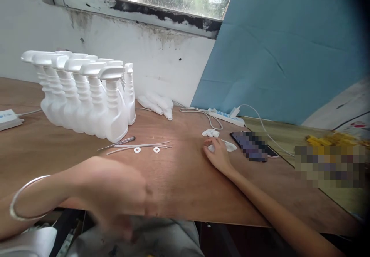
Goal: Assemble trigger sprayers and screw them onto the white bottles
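My left hand, smeared by motion, is over the table's near edge; its fingers are too blurred to make out. To the right, my right hand lies on the table with its fingers curled over a white plastic piece that shows partly beside them. Just behind it is another small white plastic part. Between the hands and farther back lie several thin white tubes, two white washers and a screwdriver.
White spray bottles stand in tight rows at the back left. White bottle-shaped parts lie by the wall. A power strip with a cable and dark phones are on the right. Another power strip sits far left.
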{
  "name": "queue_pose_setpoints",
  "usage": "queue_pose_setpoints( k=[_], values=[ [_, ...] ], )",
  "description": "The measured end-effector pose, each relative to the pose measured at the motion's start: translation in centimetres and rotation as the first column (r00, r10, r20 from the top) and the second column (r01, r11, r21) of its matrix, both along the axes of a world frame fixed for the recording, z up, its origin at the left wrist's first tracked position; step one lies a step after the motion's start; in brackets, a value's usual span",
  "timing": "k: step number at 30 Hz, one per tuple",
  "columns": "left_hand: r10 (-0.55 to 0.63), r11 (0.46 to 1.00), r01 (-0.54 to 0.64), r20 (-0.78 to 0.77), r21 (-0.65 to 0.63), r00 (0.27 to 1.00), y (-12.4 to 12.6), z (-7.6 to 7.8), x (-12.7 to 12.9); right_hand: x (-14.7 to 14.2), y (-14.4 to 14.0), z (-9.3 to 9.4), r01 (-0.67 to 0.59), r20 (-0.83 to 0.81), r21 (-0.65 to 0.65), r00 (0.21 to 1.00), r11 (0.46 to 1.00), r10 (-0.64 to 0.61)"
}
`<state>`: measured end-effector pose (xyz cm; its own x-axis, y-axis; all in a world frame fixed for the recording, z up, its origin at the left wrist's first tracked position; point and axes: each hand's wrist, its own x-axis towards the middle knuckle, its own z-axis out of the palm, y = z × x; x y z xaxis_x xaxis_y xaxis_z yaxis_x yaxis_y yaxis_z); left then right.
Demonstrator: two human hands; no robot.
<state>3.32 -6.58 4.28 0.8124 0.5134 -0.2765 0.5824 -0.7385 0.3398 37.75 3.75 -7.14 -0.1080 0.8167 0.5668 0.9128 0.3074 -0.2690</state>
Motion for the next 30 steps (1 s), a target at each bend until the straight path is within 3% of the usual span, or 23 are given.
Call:
queue_pose_setpoints(
  k=[2,3,6,11,14,17,20,22,24,30],
  values=[
    [-0.067,0.997,0.061,-0.172,-0.039,0.983,1.3,0.2,0.6,-1.1,-0.4,-0.1,-0.001,0.019,0.075,1.000,0.997,0.000],
    [-0.036,0.998,0.023,-0.225,-0.058,0.974,2.1,0.0,0.9,-1.8,-0.7,-0.1,-0.022,0.031,0.088,0.999,0.996,0.019],
    [0.014,0.986,-0.050,-0.223,-0.157,0.975,3.9,-1.2,1.4,-3.8,-1.8,0.0,-0.145,0.054,0.056,0.988,0.988,0.142],
    [-0.015,0.990,-0.010,-0.180,-0.142,0.984,4.5,-3.2,1.4,-8.5,-3.3,0.1,-0.317,0.016,0.003,0.948,0.948,0.317],
    [-0.001,0.988,-0.022,-0.146,-0.155,0.989,4.6,-3.5,1.3,-11.1,-4.1,0.4,-0.523,0.006,-0.026,0.852,0.852,0.524],
    [0.032,0.958,-0.041,-0.034,-0.285,0.999,5.2,-3.7,0.9,-13.0,-4.8,0.7,-0.725,-0.038,-0.050,0.688,0.686,0.725],
    [0.090,0.874,0.019,0.200,-0.486,0.976,6.1,-3.9,0.5,-14.0,-5.2,0.8,-0.784,-0.234,-0.027,0.608,0.620,0.759],
    [0.200,0.840,0.043,0.383,-0.540,0.902,6.5,-4.0,0.4,-14.4,-5.2,0.8,-0.783,-0.431,-0.022,0.568,0.621,0.701],
    [0.329,0.846,0.003,0.525,-0.534,0.785,6.8,-4.0,0.4,-14.6,-5.1,0.8,-0.783,-0.527,-0.035,0.543,0.622,0.654],
    [0.586,0.802,-0.223,0.658,-0.554,0.473,6.5,-4.3,1.0,-14.3,-6.0,1.8,-0.748,-0.242,-0.074,0.656,0.660,0.715]
  ],
)
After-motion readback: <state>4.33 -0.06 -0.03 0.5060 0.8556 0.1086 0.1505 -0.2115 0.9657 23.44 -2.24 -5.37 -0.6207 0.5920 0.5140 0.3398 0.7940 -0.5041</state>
